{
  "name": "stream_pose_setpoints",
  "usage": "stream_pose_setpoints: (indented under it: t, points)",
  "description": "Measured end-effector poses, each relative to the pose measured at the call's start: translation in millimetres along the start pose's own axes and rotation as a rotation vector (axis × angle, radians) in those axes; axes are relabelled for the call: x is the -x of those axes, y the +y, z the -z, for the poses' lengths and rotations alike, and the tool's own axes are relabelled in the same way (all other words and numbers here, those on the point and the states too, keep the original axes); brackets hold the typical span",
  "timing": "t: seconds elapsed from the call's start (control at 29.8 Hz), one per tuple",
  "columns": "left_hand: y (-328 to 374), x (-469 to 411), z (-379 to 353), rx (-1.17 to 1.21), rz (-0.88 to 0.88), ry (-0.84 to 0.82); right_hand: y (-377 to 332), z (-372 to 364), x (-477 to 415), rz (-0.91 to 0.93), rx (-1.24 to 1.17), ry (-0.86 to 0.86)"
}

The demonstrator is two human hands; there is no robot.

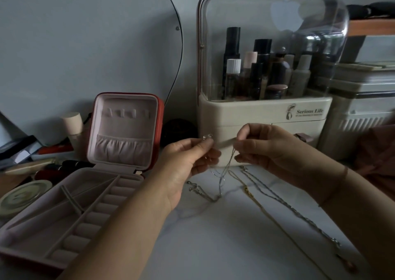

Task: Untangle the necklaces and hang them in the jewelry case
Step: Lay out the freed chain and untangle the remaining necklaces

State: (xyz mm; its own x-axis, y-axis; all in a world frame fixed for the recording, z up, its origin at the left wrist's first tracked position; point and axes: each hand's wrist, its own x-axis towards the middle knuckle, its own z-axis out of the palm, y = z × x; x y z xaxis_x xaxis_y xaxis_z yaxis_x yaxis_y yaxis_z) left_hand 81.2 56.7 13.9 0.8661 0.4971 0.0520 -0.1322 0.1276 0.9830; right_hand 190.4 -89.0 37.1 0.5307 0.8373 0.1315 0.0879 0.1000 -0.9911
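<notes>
My left hand (190,158) pinches the clasp end of a thin silver necklace (224,173), raised above the white tabletop. Just to its right, my right hand (263,149) pinches the same chain, which hangs down in a loop to the table. A gold chain (249,192) and a thicker silver chain (299,213) lie stretched across the table below my right hand. Another silver piece with a clasp (197,189) lies under my left hand. The red jewelry case (85,185) stands open at the left, its lid upright with a row of hooks (126,113) and a pocket.
A white cosmetics organizer (265,117) with a clear dome and several bottles stands behind my hands. A mirror (85,44) leans at the back left. Lipsticks, a round tin (23,196) and clutter lie left of the case. A white storage box (363,108) sits at the right.
</notes>
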Motion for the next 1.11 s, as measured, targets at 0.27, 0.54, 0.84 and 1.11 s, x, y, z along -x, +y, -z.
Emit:
stream_pose_setpoints:
  t: [0.27, 0.54, 0.84, 1.11]
  points:
    - [9, -4, 7, 0.125, -0.108, 0.186, 0, 10, -2, -0.170, -0.162, -0.059]
    - [17, -7, 14, 0.151, -0.195, 0.306, 3, 8, -1, -0.328, 0.055, -0.080]
    - [18, -9, 17, 0.140, -0.241, 0.310, 2, 7, 1, -0.245, 0.660, -0.104]
    - [17, -10, 20, 0.151, -0.250, 0.309, 1, 10, 2, -0.242, 0.744, -0.147]
